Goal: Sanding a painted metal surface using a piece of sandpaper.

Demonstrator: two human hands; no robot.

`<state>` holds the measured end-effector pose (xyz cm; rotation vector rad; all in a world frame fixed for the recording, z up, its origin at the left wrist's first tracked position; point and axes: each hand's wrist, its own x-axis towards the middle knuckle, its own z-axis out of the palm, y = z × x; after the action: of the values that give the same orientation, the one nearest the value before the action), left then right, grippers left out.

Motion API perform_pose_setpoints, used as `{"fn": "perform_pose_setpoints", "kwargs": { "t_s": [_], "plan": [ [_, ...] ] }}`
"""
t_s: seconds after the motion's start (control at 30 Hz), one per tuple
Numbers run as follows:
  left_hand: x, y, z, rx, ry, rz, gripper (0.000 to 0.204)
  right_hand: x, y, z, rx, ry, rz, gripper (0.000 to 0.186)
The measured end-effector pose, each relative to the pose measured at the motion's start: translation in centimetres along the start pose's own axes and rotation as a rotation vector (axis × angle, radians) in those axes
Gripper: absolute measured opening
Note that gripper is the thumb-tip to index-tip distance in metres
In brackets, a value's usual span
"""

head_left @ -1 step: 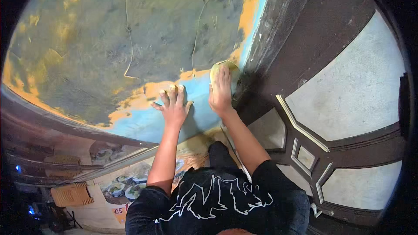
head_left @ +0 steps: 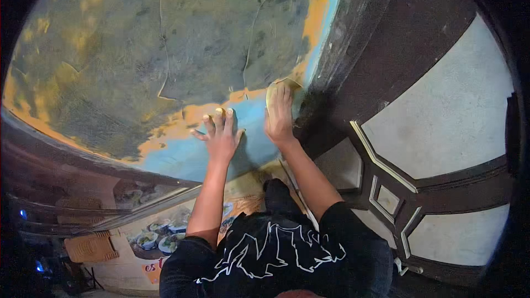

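Observation:
My left hand [head_left: 221,140] lies on a pale blue band [head_left: 182,157] of the painted surface [head_left: 210,38], its fingers spread and holding nothing. To the right, close to the dark frame, my right hand [head_left: 280,118] presses a thin yellowish pad [head_left: 271,98] against the same surface. The pad's pointed upper edge sticks out past my fingertips, and the rest of it is hidden under them. Patchy grey-green covers most of the surface, with orange and blue along the border. Thin ridged lines run across it.
At right stands a dark brown panelled structure [head_left: 381,55] with whitish panels [head_left: 441,105]. Lower left, a printed banner [head_left: 135,265] with pictures of bowls lies beside a brown woven-looking item [head_left: 91,246]. Dark equipment with small blue lights [head_left: 40,266] is at the left edge.

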<state>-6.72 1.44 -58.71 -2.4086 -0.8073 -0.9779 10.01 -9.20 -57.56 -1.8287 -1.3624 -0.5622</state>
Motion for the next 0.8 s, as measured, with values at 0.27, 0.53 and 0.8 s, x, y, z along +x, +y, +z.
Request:
{"fn": "perform_pose_setpoints", "kwargs": {
  "t_s": [0.27, 0.53, 0.8],
  "plan": [
    [-0.2, -0.2, 0.5, 0.031, 0.026, 0.011, 0.096, 0.9, -0.9, 0.6, -0.023, 0.08, -0.039, 0.059],
    [0.1, -0.1, 0.0, 0.026, 0.054, 0.036, 0.094, -0.8, 0.0, 1.1, 0.016, 0.038, -0.1, 0.057],
    [0.4, -1.4, -4.2, -0.218, 0.005, -0.059, 0.09, -2.9, 1.9, 1.9, -0.086, -0.063, -0.106, 0.061]
  ]
}}
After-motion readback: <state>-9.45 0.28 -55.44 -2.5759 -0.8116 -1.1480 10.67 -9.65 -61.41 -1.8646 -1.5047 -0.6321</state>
